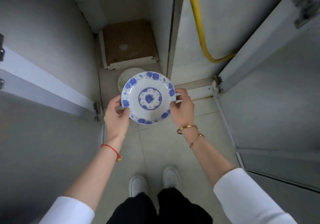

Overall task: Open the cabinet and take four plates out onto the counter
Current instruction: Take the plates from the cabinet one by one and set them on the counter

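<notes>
Plate with blue flowers is held face up between the two grips, in the air at the open front of the cabinet, over the front edge of the cabinet floor. The left grip pinches the plate's left rim, thumb on top and fingers curled beneath. The right grip holds the right rim the same way, thumb resting on the flowered border.

A second plate, plain and pale, lies on the cabinet floor near its front edge, partly hidden behind the held one. Farther back on that floor sits a brown board in a white frame. Both doors stand open: the left door swung out to the left, the right door to the right. A yellow hose curves down the compartment on the right.

A red string circles the left wrist, a gold bangle the right. White shoes stand on the tiled floor.
</notes>
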`<state>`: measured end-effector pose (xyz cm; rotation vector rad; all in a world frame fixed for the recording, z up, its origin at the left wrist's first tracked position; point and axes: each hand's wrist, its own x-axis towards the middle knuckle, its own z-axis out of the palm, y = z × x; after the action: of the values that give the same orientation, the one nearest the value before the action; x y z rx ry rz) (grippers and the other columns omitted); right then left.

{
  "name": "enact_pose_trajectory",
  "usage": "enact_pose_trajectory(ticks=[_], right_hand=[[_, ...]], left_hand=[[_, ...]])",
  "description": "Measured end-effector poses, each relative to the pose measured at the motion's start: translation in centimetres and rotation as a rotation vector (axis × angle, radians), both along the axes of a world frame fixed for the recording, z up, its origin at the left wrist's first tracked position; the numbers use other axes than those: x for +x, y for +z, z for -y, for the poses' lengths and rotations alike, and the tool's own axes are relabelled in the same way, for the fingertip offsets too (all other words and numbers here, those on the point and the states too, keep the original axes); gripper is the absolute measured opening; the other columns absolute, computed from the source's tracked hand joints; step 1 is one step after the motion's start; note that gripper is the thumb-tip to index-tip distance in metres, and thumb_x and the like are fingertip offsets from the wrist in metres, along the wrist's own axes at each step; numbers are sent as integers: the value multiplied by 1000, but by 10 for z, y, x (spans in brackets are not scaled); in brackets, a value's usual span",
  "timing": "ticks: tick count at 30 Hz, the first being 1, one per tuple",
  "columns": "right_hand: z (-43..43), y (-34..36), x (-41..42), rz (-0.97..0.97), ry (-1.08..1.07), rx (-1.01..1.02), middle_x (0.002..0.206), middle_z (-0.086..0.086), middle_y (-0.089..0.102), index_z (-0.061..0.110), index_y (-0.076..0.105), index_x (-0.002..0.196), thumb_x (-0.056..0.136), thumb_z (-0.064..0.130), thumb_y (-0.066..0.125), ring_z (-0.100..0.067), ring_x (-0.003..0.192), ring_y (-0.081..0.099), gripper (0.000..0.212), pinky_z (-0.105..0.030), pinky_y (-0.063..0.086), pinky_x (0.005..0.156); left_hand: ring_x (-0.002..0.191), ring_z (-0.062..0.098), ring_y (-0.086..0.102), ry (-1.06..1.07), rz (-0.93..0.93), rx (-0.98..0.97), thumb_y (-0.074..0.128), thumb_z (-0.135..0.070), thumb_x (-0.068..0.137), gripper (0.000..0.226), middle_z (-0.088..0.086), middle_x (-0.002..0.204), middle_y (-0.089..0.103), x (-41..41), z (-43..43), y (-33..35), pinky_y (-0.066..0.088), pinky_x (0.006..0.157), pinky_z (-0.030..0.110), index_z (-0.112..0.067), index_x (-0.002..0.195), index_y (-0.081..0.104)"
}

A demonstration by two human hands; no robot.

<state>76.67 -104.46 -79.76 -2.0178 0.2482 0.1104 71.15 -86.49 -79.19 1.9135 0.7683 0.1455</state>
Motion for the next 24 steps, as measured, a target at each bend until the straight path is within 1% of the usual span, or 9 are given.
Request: enact_pose_trajectory(ticks=[3,4,7,8,10,13,17,21,24], right_hand=[[22,63,-22,-16,-51,21,97,0,64,16,55,113,81,2,54,-21,85,64,34,-18,49,67],[30,85,-30,-11,-75,17,99,-1,66,16,55,113,81,3,54,-21,86,64,35,-22,50,70],[53,158,-50,20,-138,26,99,3,67,18,56,111,80,4,54,-14,84,64,33,-23,52,70],[61,182,-56,21,-161,22,98,4,67,19,56,109,80,4,54,-13,84,63,33,-24,53,70],[77,229,-68,15,-215,22,95,7,66,22,56,106,79,3,53,-14,79,63,33,-27,54,69],[99,294,-86,9,-297,29,93,12,65,27,56,103,79,2,52,-7,72,61,34,-27,54,66],[125,368,-103,42,-408,25,90,15,67,29,57,100,79,2,54,-9,72,62,34,-33,57,67],[149,428,-112,60,-536,47,89,13,67,25,60,100,81,5,55,-17,78,65,28,-41,59,72],[167,464,-118,68,-638,59,88,14,66,22,61,102,83,5,55,-16,78,64,27,-44,59,73]], left_hand=[[89,10,62,-26,13,-24,57,-1,88,43,-4,111,65,-16,23,65,45,73,7,-17,128,59],[85,5,62,-38,12,-28,58,-2,89,42,-4,110,65,-21,31,87,45,71,5,-17,128,59],[79,-15,59,-82,26,-57,59,-3,91,39,-11,104,62,-31,53,155,46,64,1,-15,128,57],[80,-17,59,-101,27,-62,60,-3,91,38,-13,103,62,-33,60,177,46,64,1,-16,128,57],[81,-7,62,-135,28,-63,60,-3,91,39,-8,104,64,-36,74,224,48,64,4,-17,127,58],[83,4,62,-194,40,-72,60,-2,90,40,-4,106,66,-41,95,287,48,65,4,-19,126,60],[83,9,65,-291,92,-65,62,-2,88,41,-5,105,69,-42,120,362,47,65,4,-19,125,62],[85,14,66,-422,121,-123,62,-1,88,40,-4,107,70,-34,143,423,52,68,14,-18,124,61],[86,13,66,-520,146,-147,63,1,87,40,-3,107,69,-24,161,461,53,69,15,-19,121,61]])
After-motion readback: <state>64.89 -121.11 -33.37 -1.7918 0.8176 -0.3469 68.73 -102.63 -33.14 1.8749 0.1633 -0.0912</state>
